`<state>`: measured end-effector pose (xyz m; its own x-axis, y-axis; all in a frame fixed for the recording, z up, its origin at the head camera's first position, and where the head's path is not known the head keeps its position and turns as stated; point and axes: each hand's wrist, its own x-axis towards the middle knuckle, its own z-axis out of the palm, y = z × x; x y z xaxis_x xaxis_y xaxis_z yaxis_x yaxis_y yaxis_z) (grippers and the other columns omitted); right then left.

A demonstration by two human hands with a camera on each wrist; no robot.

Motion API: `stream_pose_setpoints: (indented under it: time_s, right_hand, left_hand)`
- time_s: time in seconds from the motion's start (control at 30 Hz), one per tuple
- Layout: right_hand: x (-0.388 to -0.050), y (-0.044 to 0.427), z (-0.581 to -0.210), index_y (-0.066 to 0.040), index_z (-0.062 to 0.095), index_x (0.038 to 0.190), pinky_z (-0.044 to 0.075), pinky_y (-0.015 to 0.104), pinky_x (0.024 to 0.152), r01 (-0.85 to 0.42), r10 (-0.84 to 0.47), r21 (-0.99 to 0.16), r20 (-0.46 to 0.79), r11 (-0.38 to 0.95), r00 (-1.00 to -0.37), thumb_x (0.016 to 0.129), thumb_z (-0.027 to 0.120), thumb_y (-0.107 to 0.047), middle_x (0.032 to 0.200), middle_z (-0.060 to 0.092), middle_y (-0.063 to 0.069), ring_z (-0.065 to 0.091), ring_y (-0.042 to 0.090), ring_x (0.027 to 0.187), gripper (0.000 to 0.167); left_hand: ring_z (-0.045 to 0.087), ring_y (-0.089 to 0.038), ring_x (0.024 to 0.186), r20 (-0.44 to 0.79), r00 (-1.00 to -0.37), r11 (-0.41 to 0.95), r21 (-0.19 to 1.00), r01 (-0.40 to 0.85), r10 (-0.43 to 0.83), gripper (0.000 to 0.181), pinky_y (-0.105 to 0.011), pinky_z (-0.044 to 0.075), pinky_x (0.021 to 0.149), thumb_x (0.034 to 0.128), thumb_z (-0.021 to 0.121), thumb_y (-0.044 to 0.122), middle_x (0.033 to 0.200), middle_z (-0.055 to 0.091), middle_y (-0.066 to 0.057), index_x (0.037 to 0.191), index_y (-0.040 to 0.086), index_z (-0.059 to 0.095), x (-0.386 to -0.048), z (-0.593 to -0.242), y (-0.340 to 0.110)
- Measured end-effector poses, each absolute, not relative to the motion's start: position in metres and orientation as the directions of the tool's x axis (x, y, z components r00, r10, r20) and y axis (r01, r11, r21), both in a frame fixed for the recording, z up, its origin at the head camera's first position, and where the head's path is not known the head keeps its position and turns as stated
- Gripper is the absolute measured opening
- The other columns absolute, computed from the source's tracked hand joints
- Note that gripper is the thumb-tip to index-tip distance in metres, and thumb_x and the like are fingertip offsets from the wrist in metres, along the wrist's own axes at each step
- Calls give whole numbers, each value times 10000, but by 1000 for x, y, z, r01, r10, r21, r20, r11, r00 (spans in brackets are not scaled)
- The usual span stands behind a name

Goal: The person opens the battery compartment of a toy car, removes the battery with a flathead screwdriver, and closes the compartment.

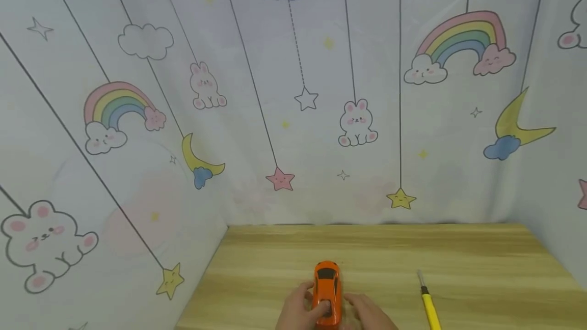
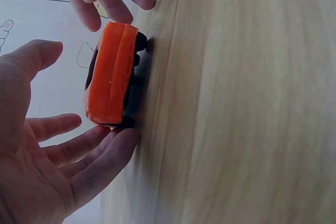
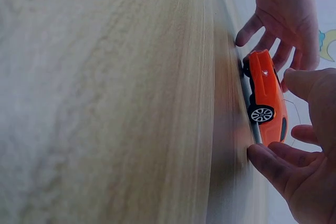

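An orange toy car (image 1: 327, 286) stands on its wheels on the wooden table, between my two hands. My left hand (image 1: 297, 310) is at its left side: in the left wrist view the fingertips (image 2: 123, 142) touch the car low down, while the thumb hovers apart from it. On the other side is my right hand (image 1: 369, 312), fingers loosely spread near the car's side. The right wrist view shows its fingertips (image 3: 258, 153) close by the body; whether they touch cannot be told. Neither hand wraps round the car.
To the right lies a screwdriver (image 1: 429, 307) with a yellow handle, its metal tip pointing away from me. The wooden table (image 1: 380, 248) ends at a white curtain (image 1: 316, 141) printed with rainbows, stars and bunnies, which also rises at the left and right.
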<state>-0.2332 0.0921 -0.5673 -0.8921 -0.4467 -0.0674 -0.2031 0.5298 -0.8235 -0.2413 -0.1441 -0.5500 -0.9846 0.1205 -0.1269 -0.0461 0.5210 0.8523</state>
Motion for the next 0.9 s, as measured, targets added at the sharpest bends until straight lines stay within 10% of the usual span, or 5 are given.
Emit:
stream_pose_setpoints:
  time_s: [0.9]
  right_hand:
    - [-233, 71, -561, -32, 567, 1383, 493, 336, 721, -213, -447, -826, -52, 522, -893, 880, 758, -523, 1191, 591, 42, 549, 138, 890, 728]
  left_hand:
    - [648, -170, 828, -90, -990, 438, 898, -33, 109, 530, -367, 562, 675, 809, 831, 96, 1014, 625, -50, 1289, 8, 626, -246, -557, -142]
